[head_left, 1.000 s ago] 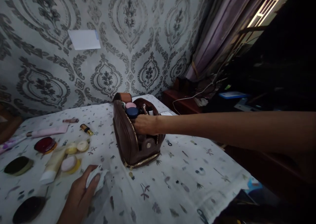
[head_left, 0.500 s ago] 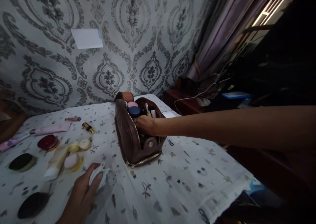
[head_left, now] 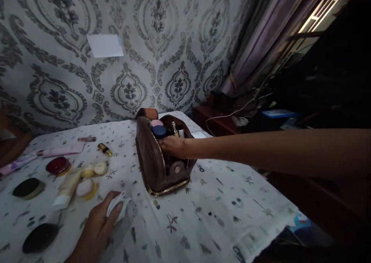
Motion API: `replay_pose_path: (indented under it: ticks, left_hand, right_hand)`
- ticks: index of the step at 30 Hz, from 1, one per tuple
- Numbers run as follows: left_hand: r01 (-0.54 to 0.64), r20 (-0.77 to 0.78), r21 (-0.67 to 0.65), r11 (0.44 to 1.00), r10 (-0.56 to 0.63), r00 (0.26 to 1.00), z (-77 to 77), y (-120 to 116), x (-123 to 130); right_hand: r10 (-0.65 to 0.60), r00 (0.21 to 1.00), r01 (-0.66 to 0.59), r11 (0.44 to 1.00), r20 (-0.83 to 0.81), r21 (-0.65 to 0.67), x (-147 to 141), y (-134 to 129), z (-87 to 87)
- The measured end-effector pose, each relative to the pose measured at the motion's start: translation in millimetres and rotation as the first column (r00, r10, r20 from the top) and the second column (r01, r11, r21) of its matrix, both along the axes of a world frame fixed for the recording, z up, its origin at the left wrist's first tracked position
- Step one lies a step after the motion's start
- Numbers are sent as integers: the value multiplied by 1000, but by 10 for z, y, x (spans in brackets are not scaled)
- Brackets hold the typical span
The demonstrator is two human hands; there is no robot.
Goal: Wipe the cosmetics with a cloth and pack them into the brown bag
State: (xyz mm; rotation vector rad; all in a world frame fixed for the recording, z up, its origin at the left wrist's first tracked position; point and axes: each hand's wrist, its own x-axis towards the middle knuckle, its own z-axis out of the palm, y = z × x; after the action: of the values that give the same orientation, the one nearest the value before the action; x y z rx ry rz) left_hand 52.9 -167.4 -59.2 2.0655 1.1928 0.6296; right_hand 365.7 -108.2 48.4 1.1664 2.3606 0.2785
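Observation:
A brown zippered cosmetic bag (head_left: pixel 148 158) stands unzipped on the patterned cloth. My right hand (head_left: pixel 173 146) is inside its mouth, with fingers curled downward; the fingertips and anything between them are hidden. Beside that hand, in the bag, are a dark blue round lid (head_left: pixel 159 131), a pink round lid (head_left: pixel 157 122) and a slim tube with a shiny cap (head_left: pixel 174 128). My left hand (head_left: pixel 100 220) rests on the cloth left of the bag, its thumb and fingers closed on a crumpled white wipe (head_left: pixel 120 207).
On the left lie a cream tube (head_left: pixel 66 189), a dark red jar (head_left: pixel 58 166), small yellow jars (head_left: pixel 87 171), a green-lidded jar (head_left: pixel 28 188), a black round item (head_left: pixel 40 238), a pink tube (head_left: pixel 62 150) and a lipstick (head_left: pixel 104 149). A phone (head_left: pixel 198 135) lies behind my right forearm.
The view has shifted slightly, so things appear a little further right. Both hands keep nearly the same places, the right one still in the bag.

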Motion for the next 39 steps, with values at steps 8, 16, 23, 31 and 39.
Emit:
replay_pose_path:
  ticks: [8, 16, 23, 31, 39]
  left_hand:
    - [-50, 15, 81, 995, 49, 999, 69, -26, 54]
    - [-88, 53, 64, 994, 85, 995, 118, -56, 91]
    - [-98, 100, 55, 994, 92, 991, 95, -52, 85]
    - [-154, 123, 171, 973, 134, 983, 84, 53, -12]
    - [-456, 264, 94, 885, 420, 868, 239, 98, -90]
  right_hand:
    - [34, 999, -31, 991, 21, -128, -16, -77, 410]
    - [11, 904, 79, 978, -427, 194, 181, -661, 962]
    - [391, 656, -371, 912, -646, 175, -545, -1304, 90]
    - [256, 504, -576, 811, -825, -100, -1437, -959, -828]
    - [-164, 143, -390, 897, -976, -208, -1969, -711, -1136]
